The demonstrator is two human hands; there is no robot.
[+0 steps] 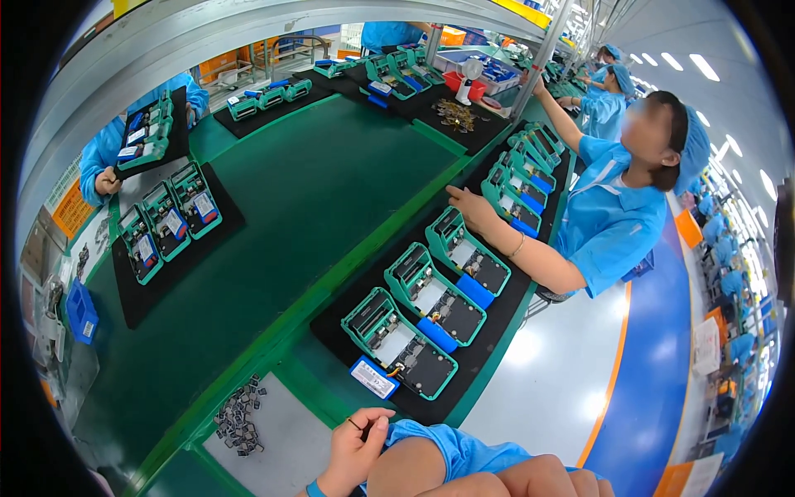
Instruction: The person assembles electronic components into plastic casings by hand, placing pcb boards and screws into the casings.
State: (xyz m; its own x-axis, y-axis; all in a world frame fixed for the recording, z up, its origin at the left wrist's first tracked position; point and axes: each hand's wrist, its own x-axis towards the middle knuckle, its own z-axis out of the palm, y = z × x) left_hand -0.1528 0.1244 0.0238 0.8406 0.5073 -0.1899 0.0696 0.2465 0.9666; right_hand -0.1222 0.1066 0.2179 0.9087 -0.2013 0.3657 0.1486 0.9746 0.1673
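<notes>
My left hand (pixel 356 449), with a ring and a blue wristband, is at the bottom edge, thumb and fingers curled together. Nothing shows in it. My right hand (pixel 534 479) is cut off low in the frame, close to the camera; its knuckles are bent and its fingertips hidden. Just beyond my left hand, a blue battery pack (pixel 374 378) hangs by wires from an open green device housing (pixel 399 341). Alongside stand a second open housing (pixel 435 294) and a third (pixel 468 251), on a black mat (pixel 333 330).
Small metal parts (pixel 240 417) are heaped on a grey sheet (pixel 286 422) at left. A co-worker (pixel 617 203) reaches over the mat at right. Across the green bench (pixel 306 182), another person (pixel 108 157) holds a tray of housings (pixel 151 132). A metal post (pixel 542 62) rises at the back.
</notes>
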